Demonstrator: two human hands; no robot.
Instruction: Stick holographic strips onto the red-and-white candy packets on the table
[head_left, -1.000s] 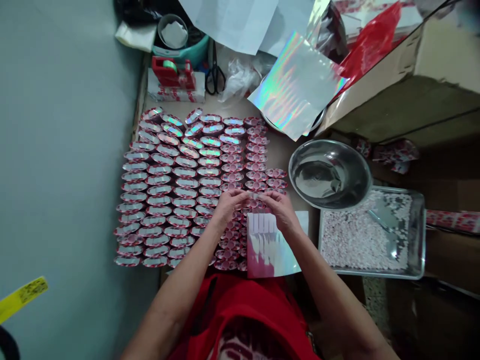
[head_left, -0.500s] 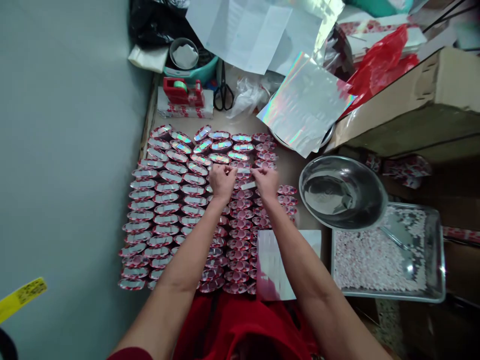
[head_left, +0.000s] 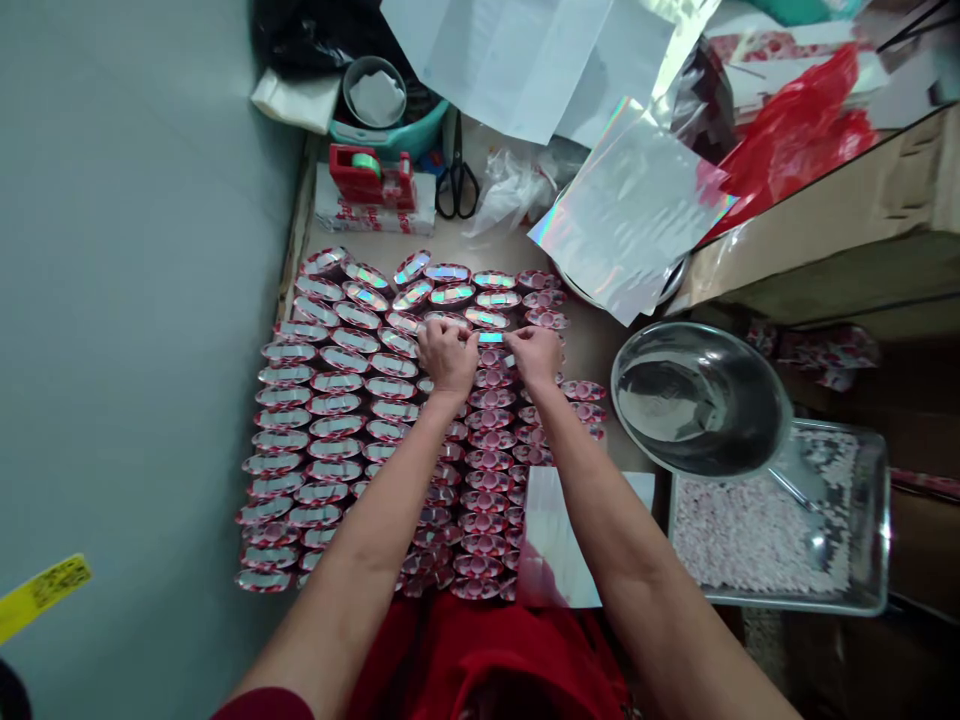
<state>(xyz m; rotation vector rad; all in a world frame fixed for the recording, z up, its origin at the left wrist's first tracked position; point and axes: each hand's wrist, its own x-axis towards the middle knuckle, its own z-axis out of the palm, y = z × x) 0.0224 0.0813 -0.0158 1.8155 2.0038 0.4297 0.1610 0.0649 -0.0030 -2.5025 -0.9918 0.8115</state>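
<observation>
Rows of red and white packets (head_left: 334, 425) with narrow oval tops stand packed together on the table. Many tops at the left and back carry a shiny silver strip; the tops in the right-hand columns show pink. Between my hands a short iridescent strip (head_left: 491, 338) lies flat over one packet's top, its surface flashing blue. My left hand (head_left: 448, 358) pinches the strip's left end. Its right end is under the closed fingertips of my right hand (head_left: 535, 354). Another pale strip (head_left: 511, 361) shows just below those right fingertips, partly hidden.
A steel bowl (head_left: 701, 400) overlaps a metal tray (head_left: 870, 530) of small pale pieces with a spoon (head_left: 802, 500). Silvery sheets (head_left: 634, 205) and scissors (head_left: 457, 185) lie behind, beside a red tape dispenser (head_left: 371, 178). A cardboard box (head_left: 832, 210) stands right; a wall rises left.
The strip between my hands has come onto the pink packet top just behind and now gleams blue. The pale second strip is more covered by my right hand. The view has shifted slightly.
</observation>
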